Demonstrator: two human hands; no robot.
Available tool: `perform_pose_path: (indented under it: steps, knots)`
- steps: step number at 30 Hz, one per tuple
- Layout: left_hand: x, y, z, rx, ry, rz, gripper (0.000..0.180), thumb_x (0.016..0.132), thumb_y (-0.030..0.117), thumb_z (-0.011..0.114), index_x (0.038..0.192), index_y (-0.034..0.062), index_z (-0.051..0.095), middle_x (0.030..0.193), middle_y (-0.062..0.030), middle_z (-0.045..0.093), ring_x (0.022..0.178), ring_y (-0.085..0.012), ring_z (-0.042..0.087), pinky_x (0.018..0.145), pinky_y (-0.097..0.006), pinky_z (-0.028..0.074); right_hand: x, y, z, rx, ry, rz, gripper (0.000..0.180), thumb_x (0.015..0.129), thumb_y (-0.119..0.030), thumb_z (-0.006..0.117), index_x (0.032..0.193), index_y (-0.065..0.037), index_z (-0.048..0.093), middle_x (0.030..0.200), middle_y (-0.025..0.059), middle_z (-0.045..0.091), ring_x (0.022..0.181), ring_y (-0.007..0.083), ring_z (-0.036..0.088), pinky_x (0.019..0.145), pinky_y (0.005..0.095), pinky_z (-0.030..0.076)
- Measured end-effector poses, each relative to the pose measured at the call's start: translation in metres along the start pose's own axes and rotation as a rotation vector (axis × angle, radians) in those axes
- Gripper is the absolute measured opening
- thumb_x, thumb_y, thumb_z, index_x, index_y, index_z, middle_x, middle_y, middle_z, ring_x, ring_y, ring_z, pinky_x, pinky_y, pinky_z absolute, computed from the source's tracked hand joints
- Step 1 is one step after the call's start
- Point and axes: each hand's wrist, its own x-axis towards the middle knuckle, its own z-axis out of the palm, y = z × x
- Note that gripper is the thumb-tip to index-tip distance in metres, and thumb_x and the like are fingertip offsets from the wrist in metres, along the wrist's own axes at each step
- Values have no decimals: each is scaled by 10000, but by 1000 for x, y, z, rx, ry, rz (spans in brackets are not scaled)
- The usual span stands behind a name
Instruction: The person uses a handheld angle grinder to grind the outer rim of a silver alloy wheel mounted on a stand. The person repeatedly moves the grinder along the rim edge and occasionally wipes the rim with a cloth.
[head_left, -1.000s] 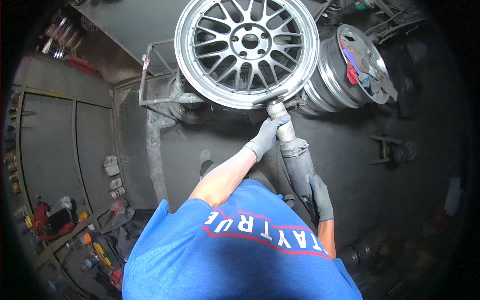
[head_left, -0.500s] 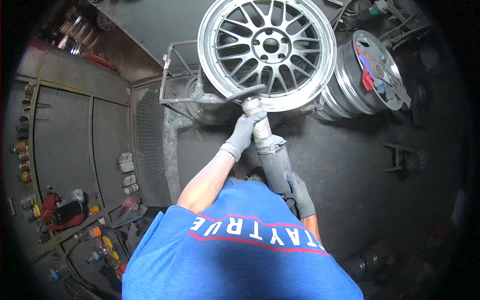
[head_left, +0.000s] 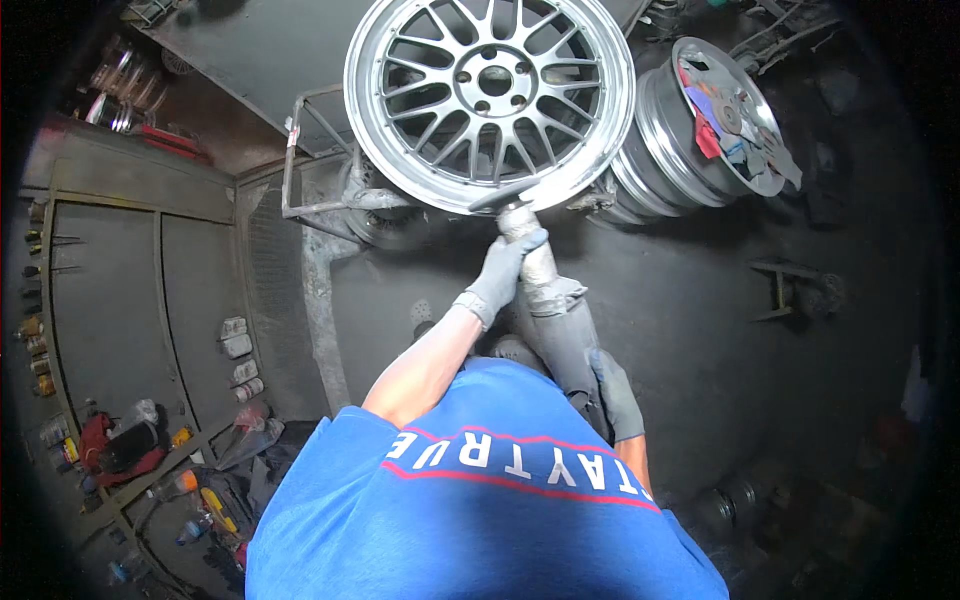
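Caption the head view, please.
Gloved left hand and right hand hold a power tool, its disc at the lower edge of a spoked wheel.

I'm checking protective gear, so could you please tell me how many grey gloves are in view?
2: one on the left hand, around the front of the power tool; one on the right hand, at the tool's rear. Others may be hidden.

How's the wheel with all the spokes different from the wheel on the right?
The spoked wheel shows its round face; the right wheel is turned so its side shows too.
The right wheel has red, purple and grey scraps at its open end; the spoked wheel has none.
The tool is at the spoked wheel's edge, away from the right wheel.
Both are silvery.
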Motion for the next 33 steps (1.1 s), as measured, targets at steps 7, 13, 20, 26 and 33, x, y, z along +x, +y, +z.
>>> perform_pose_path:
  steps: [7,13,20,26,33]
  knots:
    - [0,-23,29,-36,-79,-71,412,884,232,819,1208,69,623,1073,-37,676,976,-174,667,902,-367,546,-2,28,-38,-14,67,-8,573,1059,-425,573,1402,35,586,1295,139,663,1134,204,621,975,339,499]
    - [-6,2,-11,7,48,9,448,857,239,848,1209,60,637,1095,-54,710,979,-176,681,919,-345,536,18,30,2,47,-36,-38,613,1048,-442,594,1409,53,574,1333,147,648,1196,228,601,1049,347,457]
    - [-23,57,-53,-1,136,155,381,917,198,773,1234,65,610,1084,-46,683,988,-180,677,912,-367,559,42,3,55,130,-211,25,601,1042,-462,612,1402,19,591,1265,117,670,1148,188,614,992,312,485]
    - [-17,47,-40,35,150,114,470,870,234,825,1256,41,640,1133,-64,703,1023,-180,681,932,-356,541,38,6,40,83,-182,-42,636,1032,-496,613,1384,33,595,1251,118,681,1141,195,626,973,322,497]
    - [6,-1,22,99,30,2,449,866,267,828,1198,22,649,1048,-68,703,918,-176,668,847,-343,545,1,16,4,281,-17,62,641,1030,-509,593,1370,34,607,1279,160,676,1091,222,660,939,351,525]
